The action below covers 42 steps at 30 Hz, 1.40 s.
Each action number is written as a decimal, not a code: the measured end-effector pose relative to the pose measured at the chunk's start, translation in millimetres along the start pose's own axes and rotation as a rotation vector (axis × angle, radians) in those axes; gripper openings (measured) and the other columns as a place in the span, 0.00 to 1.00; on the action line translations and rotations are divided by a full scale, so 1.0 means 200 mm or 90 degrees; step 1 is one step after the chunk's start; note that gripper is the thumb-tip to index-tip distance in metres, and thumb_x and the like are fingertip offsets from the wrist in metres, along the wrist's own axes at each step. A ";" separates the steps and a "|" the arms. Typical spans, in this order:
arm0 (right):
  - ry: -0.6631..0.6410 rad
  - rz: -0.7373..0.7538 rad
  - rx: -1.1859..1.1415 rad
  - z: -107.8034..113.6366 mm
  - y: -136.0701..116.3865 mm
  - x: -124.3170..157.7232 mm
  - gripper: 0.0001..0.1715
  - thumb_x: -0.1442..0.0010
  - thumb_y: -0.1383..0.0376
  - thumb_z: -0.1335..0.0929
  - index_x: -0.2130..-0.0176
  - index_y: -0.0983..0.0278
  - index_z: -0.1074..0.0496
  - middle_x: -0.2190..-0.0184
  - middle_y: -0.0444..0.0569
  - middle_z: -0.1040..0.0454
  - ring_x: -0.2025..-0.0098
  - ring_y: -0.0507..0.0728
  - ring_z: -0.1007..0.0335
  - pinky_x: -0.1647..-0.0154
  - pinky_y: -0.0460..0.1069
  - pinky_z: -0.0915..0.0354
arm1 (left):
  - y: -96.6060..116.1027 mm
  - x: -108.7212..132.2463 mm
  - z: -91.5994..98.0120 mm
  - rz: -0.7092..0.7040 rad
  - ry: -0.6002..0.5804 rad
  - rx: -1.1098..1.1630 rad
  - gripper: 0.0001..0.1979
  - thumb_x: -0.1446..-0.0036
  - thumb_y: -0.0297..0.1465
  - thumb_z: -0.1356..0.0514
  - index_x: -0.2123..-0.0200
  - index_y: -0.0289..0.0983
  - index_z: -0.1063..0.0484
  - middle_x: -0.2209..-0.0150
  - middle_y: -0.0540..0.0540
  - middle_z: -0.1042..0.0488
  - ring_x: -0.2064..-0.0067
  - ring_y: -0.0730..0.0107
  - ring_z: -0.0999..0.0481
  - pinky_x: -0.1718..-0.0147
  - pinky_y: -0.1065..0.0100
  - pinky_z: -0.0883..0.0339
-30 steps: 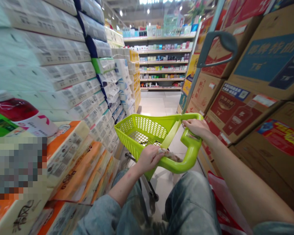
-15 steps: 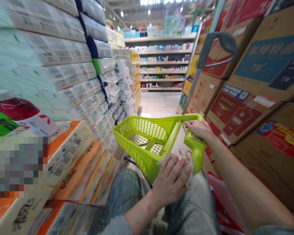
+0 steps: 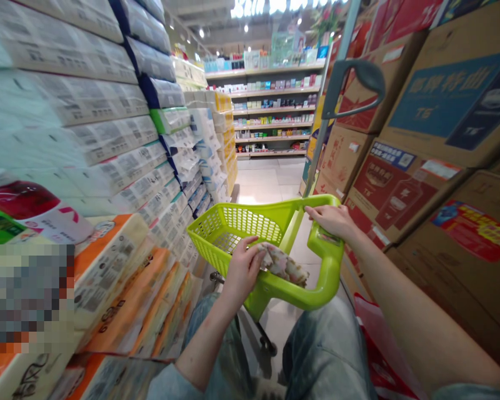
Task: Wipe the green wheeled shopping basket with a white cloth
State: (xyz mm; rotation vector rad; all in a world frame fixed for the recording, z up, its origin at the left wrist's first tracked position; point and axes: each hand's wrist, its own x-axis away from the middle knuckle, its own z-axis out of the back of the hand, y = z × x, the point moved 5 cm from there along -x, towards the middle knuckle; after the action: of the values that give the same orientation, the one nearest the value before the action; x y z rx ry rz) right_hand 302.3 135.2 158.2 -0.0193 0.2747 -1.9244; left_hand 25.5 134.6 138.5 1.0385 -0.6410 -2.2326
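A lime-green shopping cart (image 3: 216,258) with a perforated basket stands in front of my knees. My right hand (image 3: 331,219) is wrapped round the right side of its looped handle. In my left hand (image 3: 245,264), at the near side of the basket, is a crumpled pale cloth (image 3: 282,265) with a small floral pattern. The cloth trails to the right behind the near handle bar, and fingers and thumb pinch its left end. No goods show in the visible part of the basket.
Tall stacks of packaged tissue (image 3: 95,94) line the left. Nearer are orange-and-cream tissue packs (image 3: 120,289) with a bottle of red drink (image 3: 25,203) on top. Cardboard cartons (image 3: 404,183) and a grey-handled pole (image 3: 329,94) stand right. Stocked shelves (image 3: 275,108) close the aisle.
My left hand has moved forward and left, from over the near handle bar to the basket's near end, drawing the cloth along. The right hand keeps its hold on the handle.
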 end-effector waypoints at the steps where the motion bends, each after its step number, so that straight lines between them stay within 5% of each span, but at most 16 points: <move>1: 0.000 -0.001 -0.001 0.00 0.00 0.00 0.37 0.39 0.45 0.51 0.63 0.60 0.24 0.66 0.51 0.23 0.57 0.60 0.31 0.51 0.54 0.48 | 0.01 -0.05 0.01 0.003 0.018 -0.038 0.15 0.39 0.37 0.50 0.58 0.39 0.26 0.55 0.41 0.33 0.53 0.63 0.33 0.52 0.60 0.37; 3: -0.001 -0.001 -0.002 0.00 -0.01 0.01 0.37 0.38 0.45 0.51 0.64 0.60 0.24 0.66 0.50 0.23 0.57 0.59 0.31 0.50 0.55 0.48 | 0.03 -0.14 -0.01 0.000 0.001 -0.111 0.15 0.41 0.38 0.48 0.59 0.42 0.24 0.62 0.44 0.35 0.58 0.65 0.34 0.57 0.61 0.36; 7: 0.003 -0.008 -0.004 0.01 -0.02 0.02 0.38 0.38 0.45 0.51 0.66 0.60 0.24 0.66 0.50 0.23 0.57 0.59 0.31 0.48 0.57 0.51 | 0.04 -0.20 -0.20 -0.028 -0.263 -0.127 0.14 0.43 0.37 0.45 0.56 0.44 0.25 0.67 0.47 0.39 0.65 0.70 0.35 0.64 0.67 0.37; 9: 0.002 -0.010 -0.009 0.01 -0.03 0.02 0.38 0.38 0.44 0.51 0.68 0.60 0.24 0.65 0.49 0.23 0.58 0.60 0.31 0.47 0.59 0.52 | 0.02 -0.20 -0.27 -0.030 -0.331 -0.127 0.16 0.43 0.37 0.44 0.52 0.45 0.28 0.67 0.47 0.39 0.67 0.71 0.35 0.65 0.68 0.37; 17: 0.006 0.006 -0.002 0.02 -0.06 0.04 0.37 0.38 0.45 0.51 0.69 0.61 0.24 0.63 0.53 0.23 0.56 0.61 0.32 0.48 0.59 0.52 | -0.04 -0.29 -0.41 -0.008 -0.350 -0.275 0.17 0.40 0.38 0.50 0.51 0.38 0.35 0.62 0.43 0.34 0.68 0.69 0.32 0.67 0.68 0.36; 22: 0.016 -0.001 0.003 0.02 -0.07 0.05 0.36 0.36 0.50 0.51 0.69 0.62 0.24 0.61 0.54 0.23 0.54 0.60 0.33 0.49 0.58 0.52 | 0.00 -0.44 -0.52 -0.011 -0.347 -0.337 0.13 0.39 0.31 0.53 0.55 0.32 0.36 0.58 0.36 0.32 0.59 0.61 0.29 0.61 0.63 0.35; 32: 0.040 0.007 0.004 0.04 -0.11 0.08 0.34 0.35 0.53 0.51 0.69 0.61 0.24 0.60 0.55 0.24 0.53 0.62 0.34 0.48 0.61 0.53 | 0.01 -0.77 -0.74 0.027 -0.374 -0.389 0.15 0.41 0.34 0.50 0.57 0.30 0.33 0.56 0.35 0.34 0.55 0.54 0.28 0.61 0.63 0.34; 37: 0.046 -0.009 -0.021 0.03 -0.10 0.07 0.35 0.35 0.53 0.52 0.70 0.61 0.24 0.62 0.53 0.23 0.54 0.61 0.34 0.46 0.61 0.55 | -0.02 -0.81 -0.78 0.015 -0.394 -0.382 0.14 0.45 0.34 0.45 0.58 0.31 0.32 0.54 0.35 0.34 0.55 0.54 0.28 0.59 0.62 0.35; 42: 0.050 -0.028 -0.052 0.02 -0.09 0.04 0.36 0.35 0.53 0.52 0.72 0.61 0.24 0.63 0.51 0.23 0.54 0.60 0.33 0.46 0.60 0.56 | -0.06 -0.75 -0.72 -0.062 -0.389 -0.369 0.14 0.42 0.33 0.50 0.56 0.31 0.35 0.56 0.36 0.34 0.57 0.57 0.27 0.59 0.62 0.35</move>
State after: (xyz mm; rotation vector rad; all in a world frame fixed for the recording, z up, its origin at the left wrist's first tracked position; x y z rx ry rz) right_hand 283.5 132.4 164.8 -0.0051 0.4087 -1.9589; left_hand 215.3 219.8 123.8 0.0970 -0.1417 -2.5955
